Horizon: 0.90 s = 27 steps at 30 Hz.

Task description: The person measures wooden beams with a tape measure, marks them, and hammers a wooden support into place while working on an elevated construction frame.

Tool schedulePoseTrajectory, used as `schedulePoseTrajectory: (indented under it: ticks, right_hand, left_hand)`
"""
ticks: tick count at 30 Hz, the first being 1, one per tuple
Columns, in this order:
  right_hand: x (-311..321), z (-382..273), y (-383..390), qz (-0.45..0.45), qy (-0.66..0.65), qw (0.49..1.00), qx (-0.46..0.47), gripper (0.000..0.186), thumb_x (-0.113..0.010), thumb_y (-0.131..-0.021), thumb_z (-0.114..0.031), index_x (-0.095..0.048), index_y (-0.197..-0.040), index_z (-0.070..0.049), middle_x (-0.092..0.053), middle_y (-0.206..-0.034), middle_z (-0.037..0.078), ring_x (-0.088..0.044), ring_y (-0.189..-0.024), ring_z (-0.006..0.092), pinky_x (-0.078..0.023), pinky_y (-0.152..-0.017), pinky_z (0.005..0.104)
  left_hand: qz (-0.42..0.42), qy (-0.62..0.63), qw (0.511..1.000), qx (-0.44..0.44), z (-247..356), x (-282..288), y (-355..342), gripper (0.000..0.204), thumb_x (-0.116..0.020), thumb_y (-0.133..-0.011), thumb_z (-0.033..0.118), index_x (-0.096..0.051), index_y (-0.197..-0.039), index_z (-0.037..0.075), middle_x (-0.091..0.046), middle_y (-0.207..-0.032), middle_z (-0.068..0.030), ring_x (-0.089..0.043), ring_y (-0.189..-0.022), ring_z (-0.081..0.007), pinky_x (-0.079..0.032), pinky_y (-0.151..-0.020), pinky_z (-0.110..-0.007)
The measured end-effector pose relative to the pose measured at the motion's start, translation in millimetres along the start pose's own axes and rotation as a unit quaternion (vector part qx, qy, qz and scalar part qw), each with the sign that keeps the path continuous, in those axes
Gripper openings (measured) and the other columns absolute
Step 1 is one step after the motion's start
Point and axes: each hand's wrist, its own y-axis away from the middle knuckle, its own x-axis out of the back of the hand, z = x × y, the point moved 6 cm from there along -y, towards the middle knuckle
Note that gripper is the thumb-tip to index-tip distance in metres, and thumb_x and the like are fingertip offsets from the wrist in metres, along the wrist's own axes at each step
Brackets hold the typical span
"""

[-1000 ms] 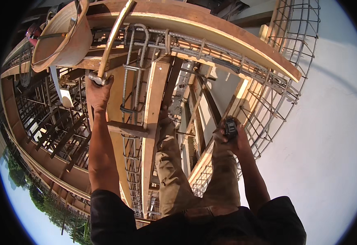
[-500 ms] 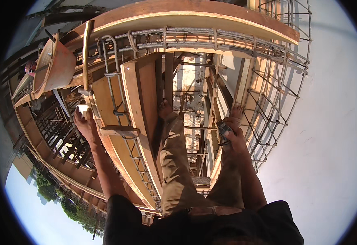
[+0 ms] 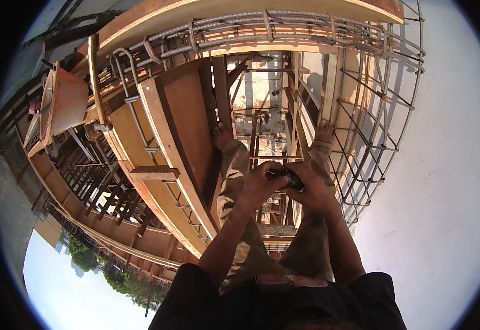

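Observation:
My left hand (image 3: 259, 184) and my right hand (image 3: 311, 190) meet low between my legs around a small black device (image 3: 290, 179), which looks like a tape measure. My right hand grips it; my left fingers are curled at its left end, partly hidden. A hammer (image 3: 102, 127) rests at the left with its wooden handle pointing up. My bare feet stand on narrow timbers, the left foot (image 3: 223, 137) beside a plywood panel (image 3: 182, 121), the right foot (image 3: 324, 132) by a steel rebar cage (image 3: 383, 137).
An open shaft with crossed props (image 3: 256, 121) drops between my feet. Rebar (image 3: 234, 30) runs along a curved board (image 3: 262, 6) ahead. An orange plastic bucket (image 3: 69, 96) sits at the left above wooden formwork (image 3: 64, 187). A white wall (image 3: 437, 187) fills the right side, with shadows across it.
My left hand has left the hammer at the left and moved right and down to join my right hand at the black device. My right hand has shifted slightly left.

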Motion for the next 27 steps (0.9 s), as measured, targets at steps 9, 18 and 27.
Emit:
schedulePoseTrajectory:
  ticks: [9,18,27]
  right_hand:
    - [31.6,22.4,49.7,-0.009,0.012,0.993,-0.113,0.063,-0.074,-0.08,-0.016,-0.054,-0.138,-0.007,-0.057,-0.115,0.015,-0.059,-0.104,0.0294,-0.048,-0.091,0.0366]
    - [24.6,135.1,433.0,0.192,-0.155,0.867,-0.432,0.054,-0.073,-0.078,-0.01,-0.057,-0.13,-0.007,-0.056,-0.108,0.002,-0.055,-0.094,0.0133,-0.049,-0.088,0.0286]
    - [-30.7,75.8,693.6,0.288,-0.172,0.714,-0.615,0.043,-0.07,-0.079,-0.005,-0.058,-0.12,-0.002,-0.058,-0.085,0.001,-0.054,-0.069,0.0096,-0.048,-0.064,0.0262]
  left_hand:
    - [-0.032,0.156,0.976,-0.146,64.6,40.8,-30.8,0.021,-0.075,-0.089,0.008,-0.055,-0.096,0.008,-0.056,-0.085,-0.0008,-0.051,-0.072,-0.0083,-0.044,-0.065,-0.025]
    - [0.148,0.394,0.879,-0.224,124.4,158.3,-161.0,0.011,-0.065,-0.097,0.018,-0.056,-0.1,0.013,-0.063,-0.086,-0.0048,-0.061,-0.078,-0.0177,-0.058,-0.077,-0.041]
    - [0.113,0.399,0.892,-0.18,123.7,199.4,-252.2,0.015,-0.046,-0.103,0.025,-0.048,-0.102,0.009,-0.055,-0.075,-0.0078,-0.051,-0.058,-0.0167,-0.042,-0.046,-0.029]
